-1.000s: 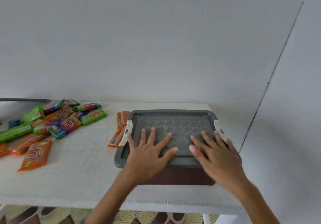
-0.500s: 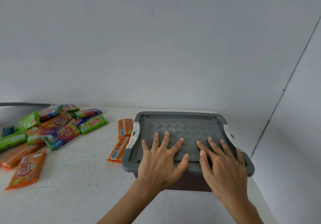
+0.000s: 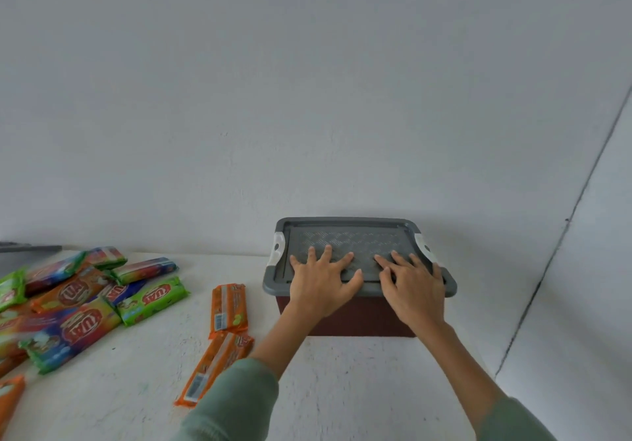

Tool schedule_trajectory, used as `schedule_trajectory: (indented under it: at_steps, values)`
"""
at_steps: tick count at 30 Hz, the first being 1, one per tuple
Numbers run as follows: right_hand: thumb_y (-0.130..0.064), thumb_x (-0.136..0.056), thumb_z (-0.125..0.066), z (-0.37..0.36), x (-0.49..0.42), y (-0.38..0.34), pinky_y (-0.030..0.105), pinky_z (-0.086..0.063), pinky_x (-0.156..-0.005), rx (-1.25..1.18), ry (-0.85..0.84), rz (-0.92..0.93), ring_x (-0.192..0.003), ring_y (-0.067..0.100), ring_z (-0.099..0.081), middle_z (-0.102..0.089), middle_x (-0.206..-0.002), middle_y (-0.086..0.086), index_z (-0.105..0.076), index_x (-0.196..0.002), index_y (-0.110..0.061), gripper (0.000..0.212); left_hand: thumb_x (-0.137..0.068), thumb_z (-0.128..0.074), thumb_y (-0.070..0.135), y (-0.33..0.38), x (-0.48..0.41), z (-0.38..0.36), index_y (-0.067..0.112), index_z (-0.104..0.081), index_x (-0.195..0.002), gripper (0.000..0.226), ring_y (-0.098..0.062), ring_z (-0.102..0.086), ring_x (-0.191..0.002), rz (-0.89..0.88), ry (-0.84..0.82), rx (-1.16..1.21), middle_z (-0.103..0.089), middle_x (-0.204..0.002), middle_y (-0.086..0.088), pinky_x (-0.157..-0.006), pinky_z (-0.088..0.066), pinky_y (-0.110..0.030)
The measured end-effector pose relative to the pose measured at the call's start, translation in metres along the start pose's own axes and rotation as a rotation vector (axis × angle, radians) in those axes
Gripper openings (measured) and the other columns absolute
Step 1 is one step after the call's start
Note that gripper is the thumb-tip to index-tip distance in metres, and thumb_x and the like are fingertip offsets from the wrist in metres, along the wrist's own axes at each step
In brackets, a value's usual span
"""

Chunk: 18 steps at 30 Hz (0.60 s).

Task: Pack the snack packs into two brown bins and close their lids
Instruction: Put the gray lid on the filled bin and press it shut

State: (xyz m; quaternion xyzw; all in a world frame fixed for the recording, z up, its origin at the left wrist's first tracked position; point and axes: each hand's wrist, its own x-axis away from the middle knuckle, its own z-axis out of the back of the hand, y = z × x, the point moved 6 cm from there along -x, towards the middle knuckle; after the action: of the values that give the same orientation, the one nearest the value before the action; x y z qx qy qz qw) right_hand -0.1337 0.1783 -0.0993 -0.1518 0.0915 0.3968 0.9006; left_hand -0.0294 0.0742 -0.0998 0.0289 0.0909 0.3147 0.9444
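- Brown bin [image 3: 359, 317] stands at the far right, its grey lid [image 3: 352, 235] with white latches lying flat on top
- Colourful snack packs [image 3: 85, 303] heaped at the left; two orange packs [image 3: 228, 307] lie between heap and bin

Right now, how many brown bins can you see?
1. The brown bin sits on the table, its grey lid under the left hand and right hand. Another may be out of view.
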Motion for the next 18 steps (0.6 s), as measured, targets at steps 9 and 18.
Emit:
schedule_trajectory:
  at_steps: [9,18]
  values:
    - [-0.036,-0.096,-0.026,-0.020,-0.059,-0.006,0.049,-0.016,-0.114,0.030,0.040,-0.009,-0.138,0.024,-0.032,-0.043,-0.145,-0.004,-0.045,-0.133,-0.040,0.042,-0.093,-0.022,0.058,-0.019,-0.062,-0.006,0.039,-0.025,-0.144,0.055,-0.032,-0.018,-0.142,-0.044,0.013,-0.025,-0.023,-0.154,-0.005,-0.110,-0.018,-0.061]
    - [-0.035,-0.095,-0.028,-0.023,-0.062,-0.004,0.050,-0.017,-0.114,0.023,0.063,-0.001,-0.136,0.025,-0.034,-0.044,-0.144,-0.003,-0.046,-0.133,-0.039,0.042,-0.089,-0.017,0.060,-0.022,-0.065,-0.008,0.039,-0.025,-0.143,0.059,-0.031,-0.020,-0.142,-0.040,0.033,-0.039,-0.024,-0.154,-0.004,-0.110,-0.020,-0.058]
